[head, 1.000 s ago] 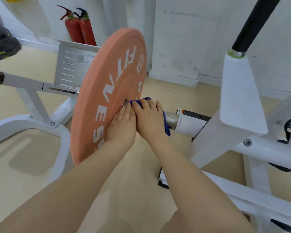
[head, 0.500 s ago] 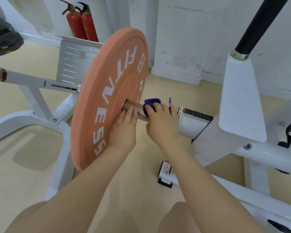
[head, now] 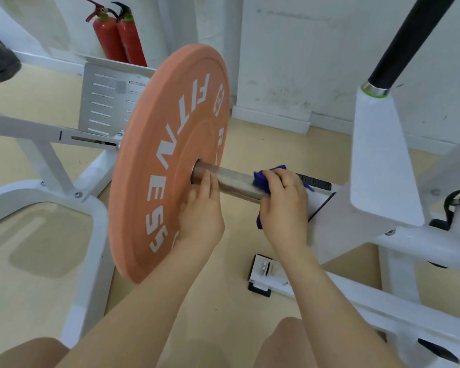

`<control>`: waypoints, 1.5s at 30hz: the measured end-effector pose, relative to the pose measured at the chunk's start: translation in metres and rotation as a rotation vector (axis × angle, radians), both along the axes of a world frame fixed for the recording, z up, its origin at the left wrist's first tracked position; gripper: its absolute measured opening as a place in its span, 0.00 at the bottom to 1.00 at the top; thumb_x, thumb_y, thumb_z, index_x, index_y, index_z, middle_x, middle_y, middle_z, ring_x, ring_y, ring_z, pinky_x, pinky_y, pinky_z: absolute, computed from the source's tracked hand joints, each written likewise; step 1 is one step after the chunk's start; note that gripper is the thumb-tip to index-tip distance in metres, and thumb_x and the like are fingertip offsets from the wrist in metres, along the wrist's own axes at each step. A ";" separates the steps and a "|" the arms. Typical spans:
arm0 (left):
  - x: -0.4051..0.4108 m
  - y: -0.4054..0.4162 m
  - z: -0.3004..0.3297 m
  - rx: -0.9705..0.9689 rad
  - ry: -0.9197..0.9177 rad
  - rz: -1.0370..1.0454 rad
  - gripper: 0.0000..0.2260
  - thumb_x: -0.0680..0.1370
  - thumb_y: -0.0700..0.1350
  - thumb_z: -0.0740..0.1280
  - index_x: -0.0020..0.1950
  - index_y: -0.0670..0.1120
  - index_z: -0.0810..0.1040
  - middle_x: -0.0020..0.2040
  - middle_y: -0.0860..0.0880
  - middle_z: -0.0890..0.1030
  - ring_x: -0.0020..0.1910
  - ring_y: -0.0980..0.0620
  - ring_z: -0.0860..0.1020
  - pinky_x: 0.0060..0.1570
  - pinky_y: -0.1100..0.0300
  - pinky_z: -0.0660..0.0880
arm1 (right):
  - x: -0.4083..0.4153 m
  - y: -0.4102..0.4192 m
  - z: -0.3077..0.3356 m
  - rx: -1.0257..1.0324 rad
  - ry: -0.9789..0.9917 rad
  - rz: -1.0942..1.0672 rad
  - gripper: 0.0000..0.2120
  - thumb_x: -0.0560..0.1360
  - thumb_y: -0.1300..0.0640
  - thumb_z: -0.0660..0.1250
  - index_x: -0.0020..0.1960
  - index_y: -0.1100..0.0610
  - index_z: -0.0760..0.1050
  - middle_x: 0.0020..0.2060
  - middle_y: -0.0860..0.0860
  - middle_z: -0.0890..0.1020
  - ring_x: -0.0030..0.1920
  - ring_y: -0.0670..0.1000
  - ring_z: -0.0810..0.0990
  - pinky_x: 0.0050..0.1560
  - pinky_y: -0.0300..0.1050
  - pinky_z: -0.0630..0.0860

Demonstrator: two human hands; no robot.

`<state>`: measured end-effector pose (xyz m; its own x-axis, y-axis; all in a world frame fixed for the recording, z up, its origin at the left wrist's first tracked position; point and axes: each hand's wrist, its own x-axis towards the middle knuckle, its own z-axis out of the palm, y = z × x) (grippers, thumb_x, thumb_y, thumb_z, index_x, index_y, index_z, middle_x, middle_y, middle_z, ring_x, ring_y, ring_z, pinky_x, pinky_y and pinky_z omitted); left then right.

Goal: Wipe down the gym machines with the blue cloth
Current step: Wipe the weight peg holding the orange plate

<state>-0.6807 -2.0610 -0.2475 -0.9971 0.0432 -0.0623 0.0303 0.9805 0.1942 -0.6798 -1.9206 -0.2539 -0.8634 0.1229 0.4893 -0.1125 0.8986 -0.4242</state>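
Blue cloth [head: 260, 179], mostly hidden, seemingly wraps steel sleeve [head: 234, 181].

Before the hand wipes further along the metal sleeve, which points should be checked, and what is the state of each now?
1. Blue cloth wrapped on the metal sleeve: ok.
2. Right hand grips the cloth around the sleeve: ok.
3. Left hand rests flat against the orange weight plate, steadying it: ok.
4. Sleeve bare between plate and cloth, path free: ok.
5. Plate locked on the sleeve: cannot tell, no collar visible.
6. Underside of sleeve clean: cannot tell, hidden.
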 end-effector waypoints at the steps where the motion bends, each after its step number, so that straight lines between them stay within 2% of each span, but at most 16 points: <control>1: -0.001 0.002 0.002 0.014 0.002 0.010 0.34 0.76 0.40 0.60 0.77 0.44 0.45 0.77 0.49 0.44 0.72 0.44 0.55 0.68 0.52 0.61 | 0.015 0.001 -0.005 0.001 -0.009 -0.063 0.23 0.62 0.72 0.66 0.57 0.64 0.77 0.55 0.60 0.79 0.56 0.63 0.75 0.54 0.54 0.75; 5: 0.002 0.011 0.000 0.100 0.116 -0.089 0.34 0.75 0.39 0.59 0.77 0.49 0.47 0.77 0.47 0.44 0.76 0.47 0.43 0.73 0.52 0.45 | 0.029 -0.010 -0.035 0.204 -0.100 -0.161 0.31 0.58 0.71 0.73 0.61 0.64 0.76 0.62 0.60 0.76 0.62 0.62 0.72 0.52 0.56 0.78; 9: 0.000 0.019 -0.004 0.150 0.119 -0.318 0.34 0.74 0.35 0.58 0.77 0.52 0.48 0.78 0.50 0.43 0.76 0.50 0.43 0.72 0.57 0.40 | 0.012 -0.009 -0.028 0.209 -0.036 -0.190 0.25 0.65 0.68 0.56 0.60 0.66 0.76 0.61 0.62 0.77 0.63 0.60 0.65 0.58 0.58 0.75; 13: 0.001 0.017 -0.008 0.118 0.082 -0.337 0.35 0.75 0.35 0.58 0.77 0.52 0.47 0.77 0.51 0.42 0.76 0.50 0.42 0.72 0.57 0.44 | 0.021 0.001 -0.028 0.156 -0.066 -0.136 0.31 0.58 0.72 0.70 0.62 0.66 0.74 0.64 0.62 0.74 0.62 0.65 0.73 0.61 0.57 0.70; 15: 0.003 0.017 -0.009 0.125 0.070 -0.333 0.35 0.75 0.35 0.59 0.77 0.53 0.46 0.77 0.51 0.41 0.76 0.51 0.41 0.72 0.57 0.47 | 0.031 0.001 -0.030 0.161 -0.100 -0.144 0.33 0.58 0.73 0.71 0.63 0.67 0.73 0.64 0.64 0.74 0.60 0.66 0.75 0.60 0.59 0.71; 17: 0.003 0.017 -0.008 0.138 0.067 -0.331 0.36 0.75 0.35 0.59 0.77 0.54 0.46 0.77 0.52 0.41 0.76 0.51 0.41 0.71 0.58 0.50 | 0.036 -0.001 -0.025 0.180 -0.179 -0.156 0.34 0.59 0.73 0.71 0.65 0.67 0.71 0.65 0.65 0.72 0.60 0.67 0.75 0.59 0.59 0.72; 20: 0.001 0.018 -0.009 0.153 0.063 -0.328 0.36 0.74 0.35 0.59 0.77 0.53 0.47 0.77 0.51 0.42 0.76 0.51 0.42 0.69 0.58 0.54 | 0.013 0.005 -0.004 0.101 -0.276 -0.208 0.28 0.69 0.71 0.61 0.69 0.65 0.66 0.68 0.63 0.68 0.65 0.65 0.69 0.67 0.55 0.64; 23: 0.002 0.018 -0.007 0.150 0.053 -0.323 0.36 0.74 0.34 0.59 0.77 0.54 0.47 0.77 0.52 0.42 0.76 0.52 0.42 0.68 0.59 0.57 | -0.006 0.011 0.012 -0.014 -0.269 -0.273 0.20 0.70 0.68 0.58 0.62 0.63 0.69 0.61 0.59 0.73 0.59 0.62 0.70 0.61 0.50 0.65; 26: 0.003 0.018 -0.004 0.153 0.042 -0.325 0.37 0.73 0.33 0.58 0.77 0.54 0.47 0.77 0.52 0.42 0.76 0.52 0.42 0.66 0.58 0.61 | 0.019 0.004 -0.005 0.121 -0.278 -0.192 0.26 0.69 0.71 0.57 0.67 0.66 0.67 0.66 0.64 0.71 0.64 0.65 0.70 0.66 0.55 0.65; 28: 0.004 0.018 -0.002 0.148 0.037 -0.324 0.37 0.73 0.32 0.58 0.77 0.54 0.46 0.77 0.52 0.42 0.76 0.52 0.42 0.64 0.59 0.64 | 0.037 -0.002 -0.014 0.224 -0.254 -0.191 0.27 0.69 0.70 0.53 0.67 0.69 0.68 0.65 0.66 0.72 0.64 0.65 0.72 0.64 0.57 0.68; 31: 0.003 0.018 0.000 0.161 -0.006 -0.349 0.36 0.73 0.31 0.57 0.77 0.52 0.48 0.77 0.51 0.43 0.76 0.52 0.43 0.64 0.58 0.64 | 0.038 -0.010 0.014 0.301 -0.475 -0.162 0.26 0.75 0.67 0.52 0.73 0.69 0.55 0.70 0.68 0.62 0.70 0.64 0.63 0.69 0.54 0.61; 33: -0.001 0.015 0.004 0.330 -0.075 -0.348 0.34 0.73 0.30 0.57 0.76 0.48 0.54 0.77 0.49 0.49 0.76 0.50 0.46 0.68 0.59 0.58 | 0.036 -0.013 0.046 0.397 -0.553 -0.079 0.22 0.77 0.65 0.54 0.70 0.65 0.59 0.66 0.64 0.67 0.64 0.62 0.69 0.60 0.51 0.69; 35: -0.002 0.010 0.014 0.665 -0.148 -0.310 0.30 0.74 0.29 0.56 0.74 0.47 0.60 0.73 0.49 0.62 0.73 0.51 0.58 0.68 0.62 0.58 | 0.039 -0.011 0.081 0.235 -0.563 0.061 0.17 0.75 0.66 0.56 0.64 0.61 0.66 0.59 0.58 0.72 0.57 0.60 0.74 0.49 0.49 0.71; 39: 0.026 0.009 0.052 1.241 -0.214 -0.311 0.20 0.80 0.34 0.55 0.70 0.50 0.67 0.61 0.52 0.75 0.61 0.56 0.74 0.59 0.62 0.71 | 0.062 -0.001 0.110 -0.484 -0.454 0.225 0.20 0.73 0.68 0.59 0.63 0.54 0.70 0.53 0.49 0.76 0.54 0.52 0.76 0.51 0.43 0.73; 42: 0.046 0.012 0.075 1.356 -0.143 -0.297 0.11 0.81 0.40 0.56 0.60 0.51 0.74 0.52 0.51 0.80 0.48 0.59 0.79 0.46 0.64 0.77 | 0.078 0.003 0.113 -1.013 -0.544 0.354 0.18 0.77 0.61 0.64 0.66 0.52 0.69 0.55 0.48 0.78 0.54 0.50 0.78 0.54 0.43 0.76; 45: 0.050 0.013 0.084 1.240 0.048 -0.191 0.08 0.80 0.41 0.59 0.51 0.41 0.77 0.47 0.41 0.79 0.42 0.54 0.77 0.39 0.62 0.76 | 0.081 0.008 0.114 -1.463 -0.584 0.387 0.13 0.80 0.57 0.59 0.61 0.62 0.74 0.50 0.56 0.82 0.49 0.52 0.81 0.50 0.44 0.78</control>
